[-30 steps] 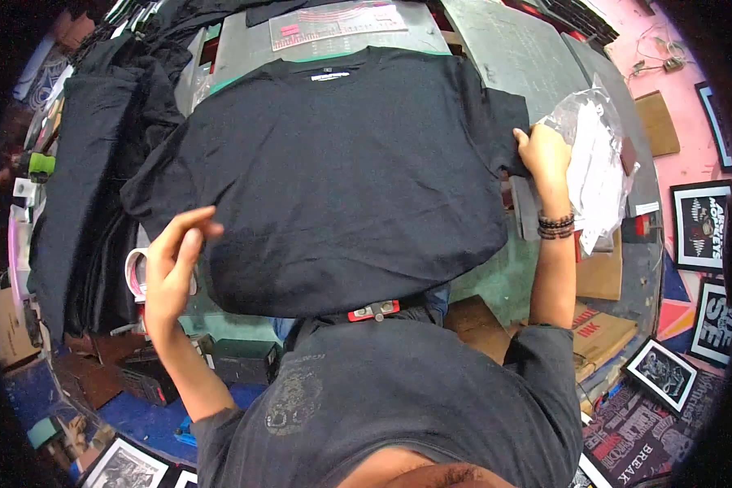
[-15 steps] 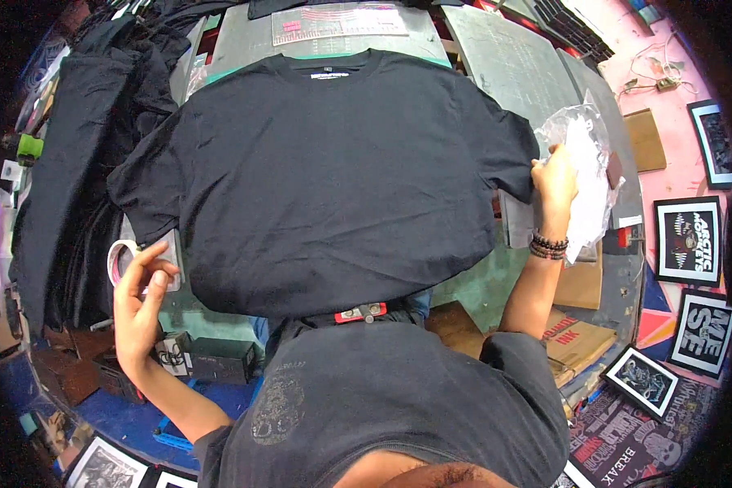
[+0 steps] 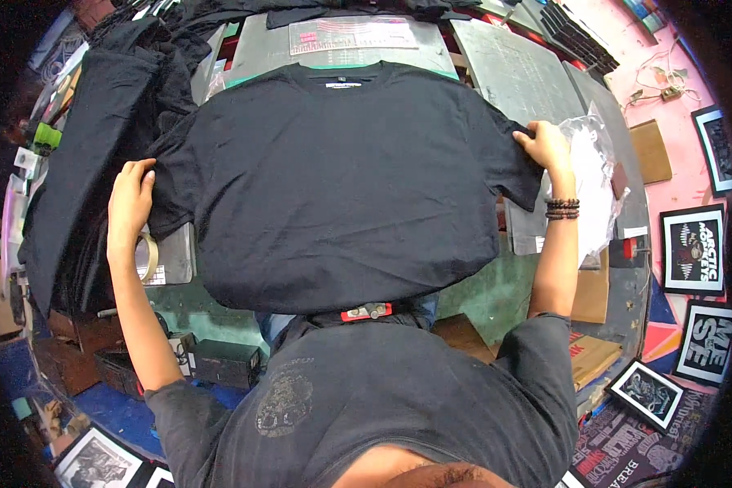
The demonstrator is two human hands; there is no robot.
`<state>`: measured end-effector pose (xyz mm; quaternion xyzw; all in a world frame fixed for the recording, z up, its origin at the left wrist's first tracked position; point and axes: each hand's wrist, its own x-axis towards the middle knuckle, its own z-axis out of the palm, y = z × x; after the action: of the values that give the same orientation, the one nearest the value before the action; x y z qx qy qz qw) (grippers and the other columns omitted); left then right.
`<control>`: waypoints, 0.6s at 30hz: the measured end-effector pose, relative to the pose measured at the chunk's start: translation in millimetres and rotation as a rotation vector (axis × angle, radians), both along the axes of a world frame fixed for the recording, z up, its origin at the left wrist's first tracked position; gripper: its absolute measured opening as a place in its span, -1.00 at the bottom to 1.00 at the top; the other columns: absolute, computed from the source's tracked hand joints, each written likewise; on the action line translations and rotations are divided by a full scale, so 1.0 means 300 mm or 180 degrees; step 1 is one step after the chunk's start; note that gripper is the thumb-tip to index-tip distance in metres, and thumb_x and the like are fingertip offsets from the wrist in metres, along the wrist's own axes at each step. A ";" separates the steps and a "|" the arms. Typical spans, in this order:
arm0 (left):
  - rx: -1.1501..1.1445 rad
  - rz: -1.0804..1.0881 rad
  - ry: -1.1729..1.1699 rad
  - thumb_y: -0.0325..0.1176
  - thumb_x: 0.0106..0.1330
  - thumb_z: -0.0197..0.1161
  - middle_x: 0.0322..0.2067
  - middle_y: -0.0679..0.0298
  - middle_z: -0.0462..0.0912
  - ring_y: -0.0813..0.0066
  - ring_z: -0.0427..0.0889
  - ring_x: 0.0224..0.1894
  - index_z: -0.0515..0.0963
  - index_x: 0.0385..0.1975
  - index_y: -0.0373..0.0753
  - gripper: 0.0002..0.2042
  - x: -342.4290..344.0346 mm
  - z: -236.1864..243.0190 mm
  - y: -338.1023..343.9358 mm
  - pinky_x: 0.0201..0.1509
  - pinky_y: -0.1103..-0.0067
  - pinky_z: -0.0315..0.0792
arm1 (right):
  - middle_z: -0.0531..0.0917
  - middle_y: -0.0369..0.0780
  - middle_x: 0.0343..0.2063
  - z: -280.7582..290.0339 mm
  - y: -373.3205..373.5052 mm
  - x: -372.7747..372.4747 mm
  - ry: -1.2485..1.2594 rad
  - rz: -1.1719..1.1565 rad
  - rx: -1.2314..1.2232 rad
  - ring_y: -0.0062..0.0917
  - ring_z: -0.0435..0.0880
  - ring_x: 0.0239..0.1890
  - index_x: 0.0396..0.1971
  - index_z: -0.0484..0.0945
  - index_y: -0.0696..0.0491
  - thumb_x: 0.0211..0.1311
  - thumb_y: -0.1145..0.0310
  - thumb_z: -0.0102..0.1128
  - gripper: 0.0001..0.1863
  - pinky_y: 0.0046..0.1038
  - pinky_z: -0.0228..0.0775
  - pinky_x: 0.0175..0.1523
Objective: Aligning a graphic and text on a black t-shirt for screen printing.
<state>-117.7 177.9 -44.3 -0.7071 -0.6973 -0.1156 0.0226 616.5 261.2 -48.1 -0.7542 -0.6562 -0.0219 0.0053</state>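
Note:
A black T-shirt (image 3: 346,179) lies spread across the grey platen, neckline away from me, a small label at its collar. My left hand (image 3: 131,199) grips the outer part of its left sleeve with curled fingers. Just below that hand a tape roll (image 3: 149,259) is partly hidden by my wrist. My right hand (image 3: 546,148), a beaded bracelet at its wrist, pinches the upper edge of the right sleeve. Beside it lies a crumpled clear plastic bag with white contents (image 3: 591,195).
Dark garments (image 3: 89,146) are heaped at the left. A clear printed sheet (image 3: 352,34) is on the metal beyond the collar. Framed prints (image 3: 691,248) line the pink surface at the right. Dark boxes (image 3: 226,362) and cardboard (image 3: 598,358) lie below the platens.
My left hand has moved up and left from beside the hem to the left sleeve. My right hand dipped slightly, then rose, staying at the right sleeve, whose edge has shifted outward.

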 end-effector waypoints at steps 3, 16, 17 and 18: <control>0.0382 0.0025 0.0112 -0.34 0.53 0.16 0.06 0.11 0.62 0.04 0.62 0.14 0.61 0.15 -0.21 -0.72 0.005 -0.009 0.004 0.22 0.26 0.50 | 0.80 0.02 -0.33 0.043 -0.005 0.031 0.0184 -0.0140 0.0056 -0.09 0.81 -0.19 -0.36 0.75 0.18 0.20 -0.14 0.45 -0.44 -0.13 0.60 -0.04; 0.1575 -0.0455 0.0792 -0.25 0.38 0.35 -0.24 0.25 0.67 0.14 0.66 -0.11 0.67 -0.20 -0.15 -0.86 0.000 -0.003 0.038 -0.04 0.27 0.57 | 0.53 0.05 0.31 -0.134 -0.112 -0.147 0.0145 0.0571 0.0829 -0.01 0.50 0.35 0.39 0.46 -0.01 0.49 -0.11 0.19 -0.35 -0.13 0.37 0.39; 0.1642 -0.0529 0.0637 -0.25 0.39 0.35 -0.28 0.24 0.67 0.14 0.66 -0.14 0.66 -0.22 -0.16 -0.86 -0.005 -0.004 0.043 -0.08 0.27 0.57 | 0.47 0.06 0.37 -0.157 -0.118 -0.157 0.0249 0.0613 0.0788 0.00 0.44 0.40 0.42 0.42 0.00 0.51 -0.13 0.14 -0.32 -0.11 0.31 0.44; 0.1527 -0.0340 0.0330 -0.23 0.43 0.32 -0.37 0.18 0.67 0.09 0.67 -0.23 0.63 -0.24 -0.17 -0.85 -0.006 -0.013 0.043 -0.12 0.24 0.56 | 0.41 0.07 0.43 -0.180 -0.121 -0.160 0.0301 0.0502 0.0644 0.02 0.38 0.46 0.46 0.38 0.02 0.54 -0.15 0.08 -0.30 -0.09 0.26 0.49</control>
<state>-119.6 190.9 -48.1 -0.7223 -0.6095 -0.2423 0.2193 568.6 225.0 -102.1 -0.6961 -0.7069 -0.0519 0.1141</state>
